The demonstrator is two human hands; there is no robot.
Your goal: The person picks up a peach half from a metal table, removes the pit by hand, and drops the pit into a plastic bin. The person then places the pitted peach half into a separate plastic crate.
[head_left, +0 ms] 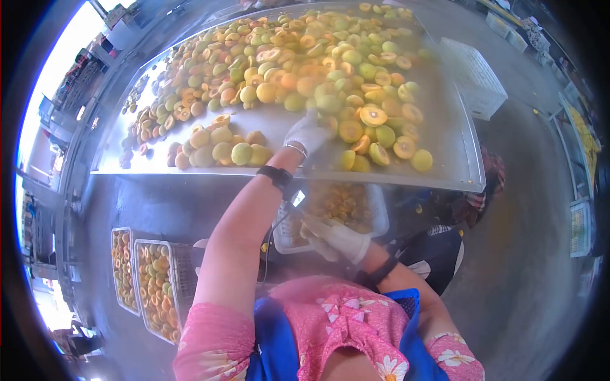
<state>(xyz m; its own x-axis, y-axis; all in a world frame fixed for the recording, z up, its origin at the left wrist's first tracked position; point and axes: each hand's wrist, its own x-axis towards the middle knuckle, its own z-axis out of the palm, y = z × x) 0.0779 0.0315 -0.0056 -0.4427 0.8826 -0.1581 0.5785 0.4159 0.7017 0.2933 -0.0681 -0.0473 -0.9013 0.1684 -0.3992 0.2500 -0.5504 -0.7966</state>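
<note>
My left hand, in a white glove, reaches over the front of the metal table. Its fingers point at the heap of halved yellow-green peaches; they look stretched out, though blur hides whether they touch a fruit. My right hand, also white-gloved, hovers at the near rim of a white crate below the table edge. The fingers there seem apart, and nothing shows between them. Inside that crate lie small yellow-brown pieces, too blurred to name. A smaller group of peaches sits left of my left wrist.
Two crates of peach halves stand on the floor at the left. A white crate is beside the table's right edge. Partly hidden below the table's right corner is a plaid cloth. The table has a raised metal rim.
</note>
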